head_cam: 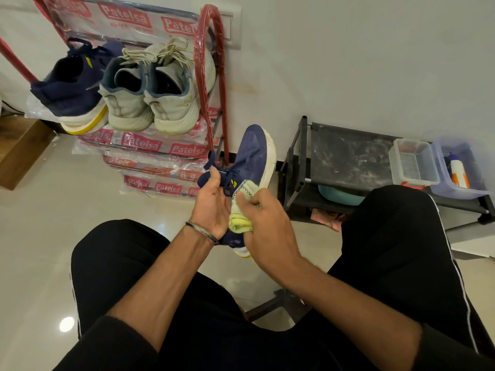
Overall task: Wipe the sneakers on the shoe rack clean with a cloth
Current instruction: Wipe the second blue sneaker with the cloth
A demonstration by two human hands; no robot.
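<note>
1. Left hand [211, 202] curls round the navy sneaker [251, 159] at its laces, toe pointing far; judged, this steadies it and turns its side toward the cloth.
2. Right hand [263, 215] bunches the yellow-green cloth [241, 207] in closed fingers, pressed on the shoe's side.
3. Far left, the shoe rack [211, 62] carries 1 navy mate [69, 89] and 2 pale sneakers [150, 95], probably waiting.
4. Glossy pale floor [53, 236], white wall; a low dark shelf [348, 156] at right holds clear tubs [412, 162].

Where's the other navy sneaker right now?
In the head view, the second navy sneaker sits at the left end of the red shoe rack, heel toward the camera, beside the pair of grey sneakers.
</note>
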